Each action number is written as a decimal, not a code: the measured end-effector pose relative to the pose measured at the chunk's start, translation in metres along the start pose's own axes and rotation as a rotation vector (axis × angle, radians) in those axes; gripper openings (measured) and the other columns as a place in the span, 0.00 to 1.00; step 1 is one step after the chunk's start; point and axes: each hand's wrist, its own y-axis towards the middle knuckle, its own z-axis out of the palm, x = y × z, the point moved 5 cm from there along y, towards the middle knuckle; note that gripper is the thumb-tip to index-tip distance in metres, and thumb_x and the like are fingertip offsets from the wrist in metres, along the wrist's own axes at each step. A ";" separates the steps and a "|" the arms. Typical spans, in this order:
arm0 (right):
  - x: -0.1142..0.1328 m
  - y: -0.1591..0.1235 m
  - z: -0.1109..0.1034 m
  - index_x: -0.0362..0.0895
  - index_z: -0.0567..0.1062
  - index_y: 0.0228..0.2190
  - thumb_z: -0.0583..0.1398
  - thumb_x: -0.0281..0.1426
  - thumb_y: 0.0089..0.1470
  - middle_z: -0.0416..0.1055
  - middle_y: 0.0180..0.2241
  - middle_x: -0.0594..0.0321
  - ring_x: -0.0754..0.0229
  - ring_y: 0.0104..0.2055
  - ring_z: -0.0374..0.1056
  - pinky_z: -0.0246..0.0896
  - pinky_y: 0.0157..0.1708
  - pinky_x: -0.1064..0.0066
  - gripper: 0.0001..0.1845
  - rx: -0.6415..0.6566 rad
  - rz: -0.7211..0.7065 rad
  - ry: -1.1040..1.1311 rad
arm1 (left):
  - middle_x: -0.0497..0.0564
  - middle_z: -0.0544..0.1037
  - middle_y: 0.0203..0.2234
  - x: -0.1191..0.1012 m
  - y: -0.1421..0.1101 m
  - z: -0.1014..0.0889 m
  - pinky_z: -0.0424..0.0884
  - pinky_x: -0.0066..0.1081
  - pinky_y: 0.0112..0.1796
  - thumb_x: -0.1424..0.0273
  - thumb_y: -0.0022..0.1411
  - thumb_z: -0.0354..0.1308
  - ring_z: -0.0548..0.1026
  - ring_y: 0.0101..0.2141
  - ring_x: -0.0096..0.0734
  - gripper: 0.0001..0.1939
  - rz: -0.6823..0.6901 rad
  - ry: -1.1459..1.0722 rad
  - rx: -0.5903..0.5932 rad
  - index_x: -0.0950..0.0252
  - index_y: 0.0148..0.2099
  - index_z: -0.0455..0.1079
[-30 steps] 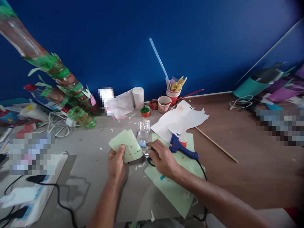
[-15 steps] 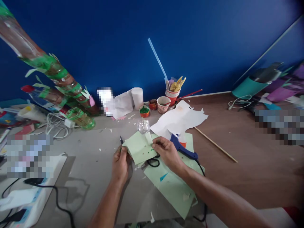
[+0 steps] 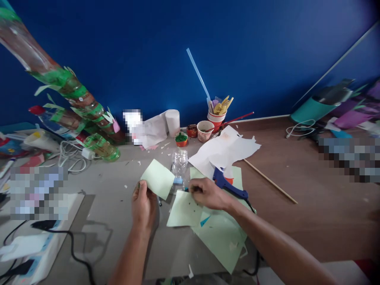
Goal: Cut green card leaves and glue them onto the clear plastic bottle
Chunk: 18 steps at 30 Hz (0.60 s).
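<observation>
My left hand (image 3: 144, 208) is closed on a small square of pale green paper (image 3: 158, 178), thumb on top. Pinched in my right hand (image 3: 209, 192) is a second pale green paper piece (image 3: 184, 209) with small dark specks. The two pieces are apart. A pen's end (image 3: 160, 202) shows below the left piece; I cannot tell whether it is held. Under my right hand lie larger pale green sheets (image 3: 222, 237) with a blue paper scrap (image 3: 204, 221). A clear plastic bottle (image 3: 179, 164) lies behind the papers. Close to my right hand is a blue glue gun (image 3: 230, 186).
Torn white paper (image 3: 225, 148) and a wooden stick (image 3: 270, 181) lie to the right. Paint cups (image 3: 181, 139) and a cup of plastic cutlery (image 3: 216, 118) line the wall. A painted bottle structure (image 3: 77, 95) leans at left, above a power strip (image 3: 56, 241) with cables.
The pale green papers, together before, are now apart: one moved up and left with my left hand, the other came down under my right hand. The scissors' black handle is now hidden.
</observation>
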 end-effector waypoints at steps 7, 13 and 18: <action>0.013 -0.006 -0.005 0.41 0.72 0.39 0.55 0.30 0.50 0.69 0.33 0.58 0.62 0.29 0.60 0.57 0.32 0.70 0.13 -0.311 -0.155 -0.283 | 0.50 0.81 0.32 0.009 -0.001 0.000 0.74 0.28 0.34 0.59 0.50 0.66 0.78 0.34 0.33 0.14 -0.180 -0.167 0.034 0.64 0.34 0.74; 0.007 -0.005 0.007 0.39 0.71 0.40 0.58 0.38 0.51 0.61 0.23 0.67 0.68 0.22 0.52 0.50 0.22 0.74 0.18 -0.174 -0.009 0.270 | 0.53 0.80 0.27 0.013 -0.018 0.015 0.74 0.36 0.34 0.57 0.47 0.67 0.78 0.30 0.39 0.17 -0.259 -0.034 0.233 0.67 0.32 0.74; -0.005 -0.002 0.014 0.42 0.67 0.25 0.61 0.39 0.47 0.60 0.19 0.70 0.68 0.20 0.55 0.52 0.21 0.75 0.13 -0.255 0.101 0.604 | 0.54 0.79 0.36 0.016 -0.021 0.016 0.73 0.35 0.39 0.57 0.49 0.66 0.77 0.38 0.40 0.19 -0.099 0.004 0.318 0.62 0.41 0.72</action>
